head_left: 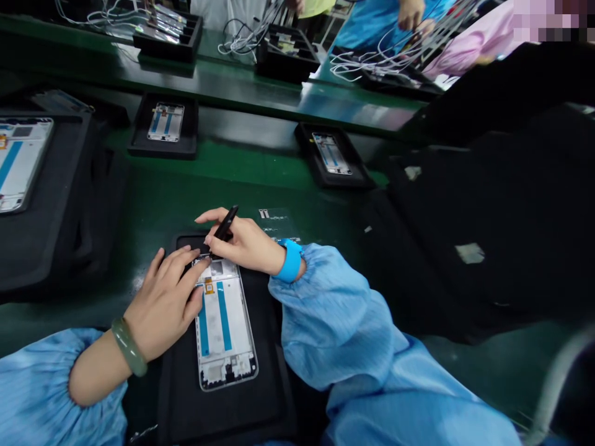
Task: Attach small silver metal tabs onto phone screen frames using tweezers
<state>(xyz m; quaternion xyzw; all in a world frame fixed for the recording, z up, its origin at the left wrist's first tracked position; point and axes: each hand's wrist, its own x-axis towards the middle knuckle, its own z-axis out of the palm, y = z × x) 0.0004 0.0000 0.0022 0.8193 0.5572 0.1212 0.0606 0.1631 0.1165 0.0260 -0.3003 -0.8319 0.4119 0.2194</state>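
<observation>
A white phone frame (pixel 225 328) with two blue strips lies in a black tray (pixel 272 365) in front of me. My left hand (pixel 165 300) rests flat on the frame's upper left, fingers stretched toward its top edge. My right hand (pixel 242 241) grips a black pen-like tool (pixel 225 226) whose tip meets the frame's top edge, right by my left fingertips. A green bangle sits on my left wrist and a blue strap on my right wrist.
Two more black trays with phone frames (pixel 165 122) (pixel 331 153) lie on the green belt (pixel 232 167) beyond. A large black tray (pixel 28 186) with a frame is at left. Black foam (pixel 488 235) fills the right. Other people's hands and white cables (pixel 372 59) are across the line.
</observation>
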